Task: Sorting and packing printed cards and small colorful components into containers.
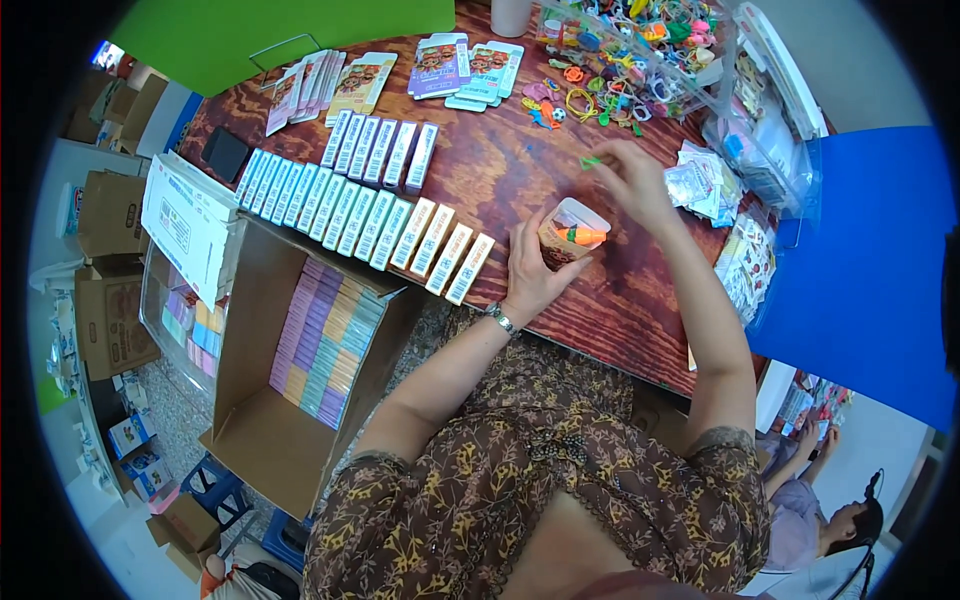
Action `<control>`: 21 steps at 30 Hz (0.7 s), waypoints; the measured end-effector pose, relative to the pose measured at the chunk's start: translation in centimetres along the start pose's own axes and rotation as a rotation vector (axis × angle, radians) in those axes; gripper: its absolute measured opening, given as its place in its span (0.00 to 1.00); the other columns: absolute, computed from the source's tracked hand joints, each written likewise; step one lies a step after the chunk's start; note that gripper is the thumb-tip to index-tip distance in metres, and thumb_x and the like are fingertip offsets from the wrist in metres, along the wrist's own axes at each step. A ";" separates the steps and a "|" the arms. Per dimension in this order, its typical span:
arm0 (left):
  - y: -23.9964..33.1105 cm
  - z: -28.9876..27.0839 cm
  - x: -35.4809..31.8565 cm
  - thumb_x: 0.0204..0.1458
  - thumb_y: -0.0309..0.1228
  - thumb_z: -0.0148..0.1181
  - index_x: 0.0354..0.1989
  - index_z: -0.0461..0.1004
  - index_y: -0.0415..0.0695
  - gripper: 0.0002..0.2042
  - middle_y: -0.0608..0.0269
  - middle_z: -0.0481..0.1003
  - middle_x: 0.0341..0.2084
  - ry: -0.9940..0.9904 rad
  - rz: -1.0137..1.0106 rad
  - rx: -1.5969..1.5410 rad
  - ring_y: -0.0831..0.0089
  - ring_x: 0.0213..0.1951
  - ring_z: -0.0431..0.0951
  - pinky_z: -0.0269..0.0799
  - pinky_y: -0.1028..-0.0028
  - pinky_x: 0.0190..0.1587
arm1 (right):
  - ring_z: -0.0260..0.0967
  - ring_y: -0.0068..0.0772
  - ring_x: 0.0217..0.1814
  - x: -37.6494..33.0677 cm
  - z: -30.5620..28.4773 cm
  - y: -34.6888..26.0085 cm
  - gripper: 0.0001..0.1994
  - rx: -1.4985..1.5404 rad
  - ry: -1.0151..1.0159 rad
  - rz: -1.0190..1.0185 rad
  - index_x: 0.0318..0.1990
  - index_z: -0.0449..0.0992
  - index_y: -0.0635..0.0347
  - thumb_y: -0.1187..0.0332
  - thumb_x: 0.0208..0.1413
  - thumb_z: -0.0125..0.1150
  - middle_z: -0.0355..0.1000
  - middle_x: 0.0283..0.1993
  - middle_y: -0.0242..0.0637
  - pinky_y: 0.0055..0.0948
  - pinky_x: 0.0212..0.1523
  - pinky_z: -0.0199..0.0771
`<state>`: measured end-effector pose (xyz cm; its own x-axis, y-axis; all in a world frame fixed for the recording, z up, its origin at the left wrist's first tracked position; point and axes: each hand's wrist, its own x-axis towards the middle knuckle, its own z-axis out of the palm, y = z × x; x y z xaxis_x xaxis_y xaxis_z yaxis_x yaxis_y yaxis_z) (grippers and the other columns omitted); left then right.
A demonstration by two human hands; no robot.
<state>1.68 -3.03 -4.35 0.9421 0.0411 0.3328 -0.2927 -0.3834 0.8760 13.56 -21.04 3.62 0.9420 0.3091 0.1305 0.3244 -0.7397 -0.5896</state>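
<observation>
My left hand (533, 268) grips a small open carton (570, 232) standing on the wooden table (500, 160), with an orange toy (583, 236) sticking out of its top. Just above it my right hand (632, 180) pinches a small green piece (590, 160) between its fingertips. Rows of slim closed cartons (360, 205) lie side by side to the left of my left hand.
A heap of colourful small toys (600, 95) and a clear bin (640, 30) sit at the back right. Flat printed packs (460, 65) lie at the back. Clear bags (705, 185) lie right. An open cardboard box (310, 350) of cartons stands at the table's left.
</observation>
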 end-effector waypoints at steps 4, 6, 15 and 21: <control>-0.1 0.2 -0.2 0.39 0.38 0.80 0.64 0.59 0.34 0.46 0.45 0.69 0.50 -0.013 0.059 0.017 0.49 0.52 0.69 0.67 0.55 0.54 | 0.77 0.35 0.37 -4.9 -3.2 -4.9 0.10 0.179 0.031 -0.111 0.46 0.80 0.58 0.71 0.57 0.67 0.75 0.41 0.40 0.30 0.37 0.78; 0.0 0.4 -0.1 0.39 0.37 0.80 0.64 0.59 0.34 0.46 0.45 0.69 0.50 -0.020 0.078 0.025 0.49 0.52 0.69 0.67 0.55 0.54 | 0.76 0.36 0.38 -6.1 -2.8 -5.8 0.11 0.124 0.015 -0.208 0.47 0.80 0.57 0.72 0.56 0.67 0.75 0.41 0.39 0.31 0.39 0.78; 0.0 0.3 -0.5 0.39 0.37 0.80 0.63 0.60 0.35 0.44 0.46 0.70 0.50 -0.017 0.091 -0.012 0.49 0.51 0.70 0.68 0.56 0.55 | 0.72 0.46 0.53 -9.7 -3.1 -5.6 0.17 -0.261 0.072 -0.404 0.48 0.80 0.50 0.69 0.48 0.72 0.72 0.55 0.41 0.40 0.50 0.76; 0.6 1.3 -0.3 0.39 0.37 0.80 0.61 0.63 0.37 0.41 0.47 0.71 0.49 -0.139 0.242 -0.082 0.49 0.50 0.71 0.68 0.56 0.54 | 0.70 0.54 0.58 -12.3 -2.7 -3.4 0.12 -0.020 -0.012 -0.268 0.46 0.80 0.52 0.66 0.54 0.69 0.69 0.60 0.45 0.44 0.58 0.71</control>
<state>1.46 -4.44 -4.35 0.8549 -0.1721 0.4895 -0.5188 -0.2908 0.8039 1.07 -23.90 6.19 0.8213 0.5026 0.2701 0.5638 -0.6424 -0.5191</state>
